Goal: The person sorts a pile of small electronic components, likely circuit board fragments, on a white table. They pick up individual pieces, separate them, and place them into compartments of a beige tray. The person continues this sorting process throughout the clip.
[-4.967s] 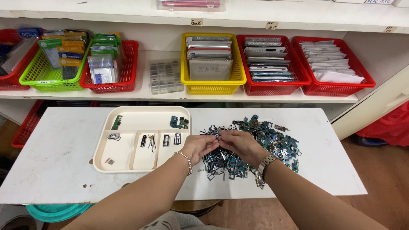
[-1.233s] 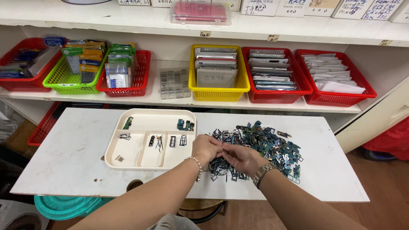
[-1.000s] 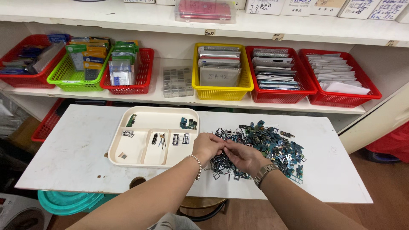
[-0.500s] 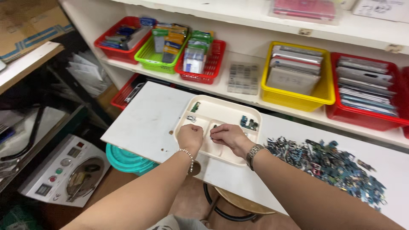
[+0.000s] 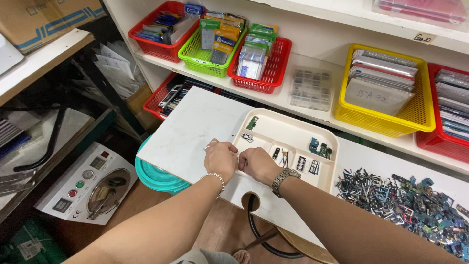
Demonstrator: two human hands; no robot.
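The cream plastic compartment tray (image 5: 326, 133) sits under my left hand (image 5: 221, 160) and right hand (image 5: 257, 165), both curled at its near-left corner, their grip hidden, so I keep it level

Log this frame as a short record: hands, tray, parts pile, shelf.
left hand: at the tray's near-left corner, beside the right hand
right hand: over the tray's near-left compartment; what the fingers hold is hidden
tray: cream, divided, few small parts inside
parts pile: right of the tray, on the table
shelf: red, green, yellow baskets
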